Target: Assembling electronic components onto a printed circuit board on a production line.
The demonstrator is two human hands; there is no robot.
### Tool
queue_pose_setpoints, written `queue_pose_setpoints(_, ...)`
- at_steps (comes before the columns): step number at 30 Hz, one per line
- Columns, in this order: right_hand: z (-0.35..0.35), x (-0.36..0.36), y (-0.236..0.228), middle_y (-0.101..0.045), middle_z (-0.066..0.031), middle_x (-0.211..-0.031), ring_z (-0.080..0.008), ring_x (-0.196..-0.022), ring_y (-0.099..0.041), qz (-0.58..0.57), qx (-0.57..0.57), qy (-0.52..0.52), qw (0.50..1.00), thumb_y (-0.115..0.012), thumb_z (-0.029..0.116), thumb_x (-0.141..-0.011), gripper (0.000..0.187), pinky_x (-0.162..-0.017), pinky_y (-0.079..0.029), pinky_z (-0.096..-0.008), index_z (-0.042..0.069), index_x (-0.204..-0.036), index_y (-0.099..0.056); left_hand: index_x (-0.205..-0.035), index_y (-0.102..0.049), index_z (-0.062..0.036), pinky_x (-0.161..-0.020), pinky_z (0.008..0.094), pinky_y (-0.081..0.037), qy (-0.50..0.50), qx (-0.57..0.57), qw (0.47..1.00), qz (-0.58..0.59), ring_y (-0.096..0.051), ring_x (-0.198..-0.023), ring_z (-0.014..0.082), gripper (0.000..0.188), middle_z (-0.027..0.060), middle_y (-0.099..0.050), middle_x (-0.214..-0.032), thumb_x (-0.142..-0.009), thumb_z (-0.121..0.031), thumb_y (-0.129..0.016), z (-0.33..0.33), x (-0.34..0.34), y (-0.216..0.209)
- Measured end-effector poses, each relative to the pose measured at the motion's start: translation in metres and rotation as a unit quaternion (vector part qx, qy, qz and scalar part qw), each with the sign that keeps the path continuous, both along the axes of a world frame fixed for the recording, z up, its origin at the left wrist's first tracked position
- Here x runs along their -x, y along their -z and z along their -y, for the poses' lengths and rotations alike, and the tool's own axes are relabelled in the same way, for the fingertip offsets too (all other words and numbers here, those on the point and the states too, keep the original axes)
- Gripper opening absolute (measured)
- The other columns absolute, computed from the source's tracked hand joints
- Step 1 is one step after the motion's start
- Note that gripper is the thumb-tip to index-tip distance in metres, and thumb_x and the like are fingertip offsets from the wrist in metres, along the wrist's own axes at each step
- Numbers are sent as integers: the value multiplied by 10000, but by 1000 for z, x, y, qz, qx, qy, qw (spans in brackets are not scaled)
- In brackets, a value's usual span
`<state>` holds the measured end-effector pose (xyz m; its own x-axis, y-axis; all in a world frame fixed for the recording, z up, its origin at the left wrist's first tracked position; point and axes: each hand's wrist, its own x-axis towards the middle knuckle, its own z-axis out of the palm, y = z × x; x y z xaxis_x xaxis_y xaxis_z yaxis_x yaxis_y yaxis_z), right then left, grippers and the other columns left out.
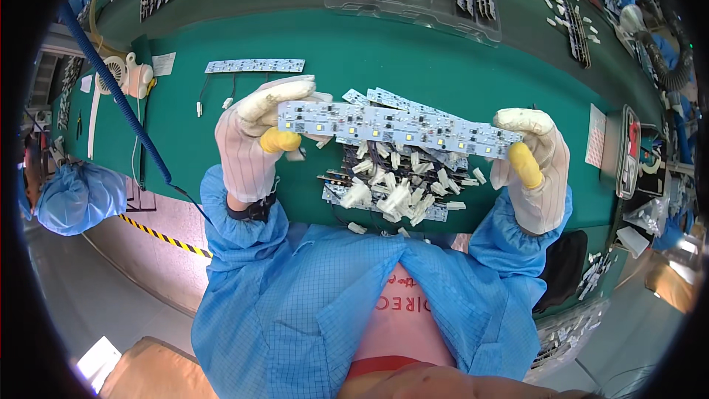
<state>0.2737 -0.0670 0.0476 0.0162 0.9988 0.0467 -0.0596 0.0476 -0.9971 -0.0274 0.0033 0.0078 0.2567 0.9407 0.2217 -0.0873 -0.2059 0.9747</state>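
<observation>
Between my two gloved hands I hold a long white LED circuit board strip (pixel 399 130), tilted slightly down to the right. My left hand (pixel 255 137) pinches its left end, with a yellow cover on the thumb. The right end sits in the closed fingers of my right hand (pixel 533 166), whose thumb also wears a yellow cover. Behind and below the strip lies a heap of similar boards with wires and white connectors (pixel 402 192), partly hidden by it. Another LED strip (pixel 255 66) lies alone beyond my left hand, its wires and connectors trailing toward me.
A clear plastic tray (pixel 413 11) of boards stands at the far side of the green mat (pixel 185 37). At left are a small white fan (pixel 129 76) and a hanging blue coiled cord (pixel 140 125). A metal box (pixel 624 151) stands at right. Other people sit around.
</observation>
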Motion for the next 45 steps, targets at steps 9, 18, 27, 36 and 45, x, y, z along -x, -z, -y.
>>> queue_pose_setpoints(9, 3, 7, -5, -591, -62, -810, -76, -515, -504, 35, 14, 21, 999, -683, 288, -844, 407, -474, -363, -186, -13, -1092, -565, -1171, -585, 20, -578, 201, -486, -70, 25, 995, -70, -662, -767, 166, 417, 161, -677, -975, -841, -226, -654, 5, -6, -5)
queue_pose_setpoints(18, 0, 6, -12, -604, -53, -806, -70, -540, -532, -10, 5, -46, 999, -673, 404, -834, 545, -477, -394, -182, -36, -1130, -546, -1163, -604, -24, -600, 195, -472, -125, -13, 979, -160, -655, -746, 120, 502, 101, -691, -973, -908, -450, -534, -4, -5, 3)
queue_pose_setpoints(27, -2, 9, -9, -597, -49, -819, -64, -558, -529, 42, 16, -18, 999, -654, 359, -854, 471, -485, -394, -183, -10, -1129, -557, -1148, -608, -15, -538, 164, -425, -144, 15, 983, -109, -661, -710, 107, 322, 84, -695, -941, -925, -238, -539, 2, -9, -5)
queue_pose_setpoints(36, -13, 4, 4, -539, -23, -711, -58, -533, -446, 135, 20, 23, 990, -585, 418, -887, 472, -491, -313, -190, 15, -1131, -548, -1175, -582, 26, -594, 178, -449, -53, 82, 995, -17, -669, -784, 143, 409, 111, -696, -906, -773, -24, -629, 17, -8, -23)
queue_pose_setpoints(45, -20, -6, 16, -542, -18, -631, -62, -531, -466, 167, -19, 3, 986, -544, 420, -904, 472, -493, -333, -201, 14, -1145, -553, -1132, -616, 12, -871, 290, -465, -17, -20, 990, -142, -620, -993, 163, 422, 95, -705, -896, -755, -141, -727, 16, -4, -23)
